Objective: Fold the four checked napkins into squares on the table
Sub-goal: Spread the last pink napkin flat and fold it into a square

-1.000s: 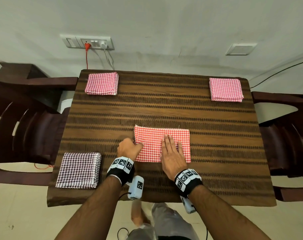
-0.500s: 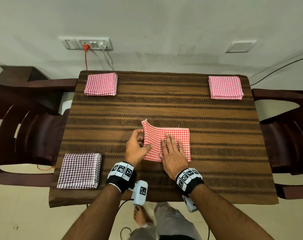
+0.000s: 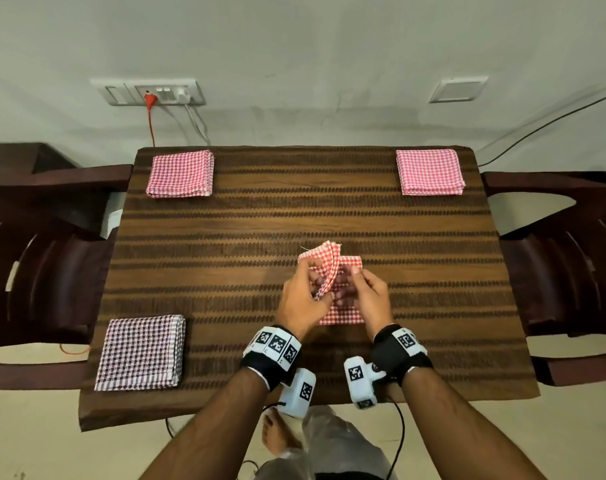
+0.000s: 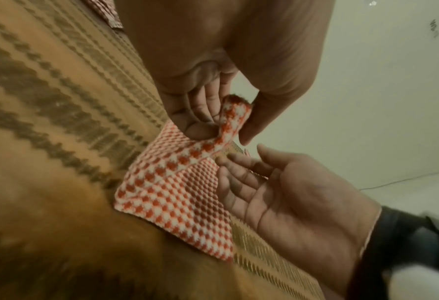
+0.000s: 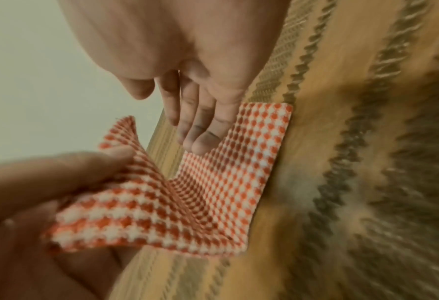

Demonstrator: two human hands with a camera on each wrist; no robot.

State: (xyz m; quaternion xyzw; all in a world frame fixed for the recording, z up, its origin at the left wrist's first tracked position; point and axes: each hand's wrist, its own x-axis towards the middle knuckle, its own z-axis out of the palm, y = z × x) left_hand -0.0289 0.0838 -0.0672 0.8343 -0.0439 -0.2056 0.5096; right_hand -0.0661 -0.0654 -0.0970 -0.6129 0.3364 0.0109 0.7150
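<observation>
I see the red-and-white checked napkin (image 3: pixel 343 306) lying near the middle of the wooden counter (image 3: pixel 225 237), toward its near edge, partly folded. The left hand (image 3: pixel 303 299) pinches the napkin's left portion between thumb and fingers (image 4: pixel 197 113) and holds that flap raised off the counter, curling over toward the right; the wrist view confirms the cloth is clamped there. The right hand (image 3: pixel 367 296) sits just beside it over the flat part of the napkin, fingers (image 5: pixel 200 132) extended and close together, tips pointing down at the cloth; I cannot tell whether they press it or hang just above. It holds nothing. The right half of the napkin lies flat on the counter. Three other napkins sit folded into squares: a pink checked one (image 3: pixel 180 173) at the far left corner, a pink checked one (image 3: pixel 429 171) at the far right corner, and a dark purple checked one (image 3: pixel 142 351) at the near left corner, all well apart from the hands. Dark wooden chairs (image 3: pixel 35 265) stand on both sides of the counter.
</observation>
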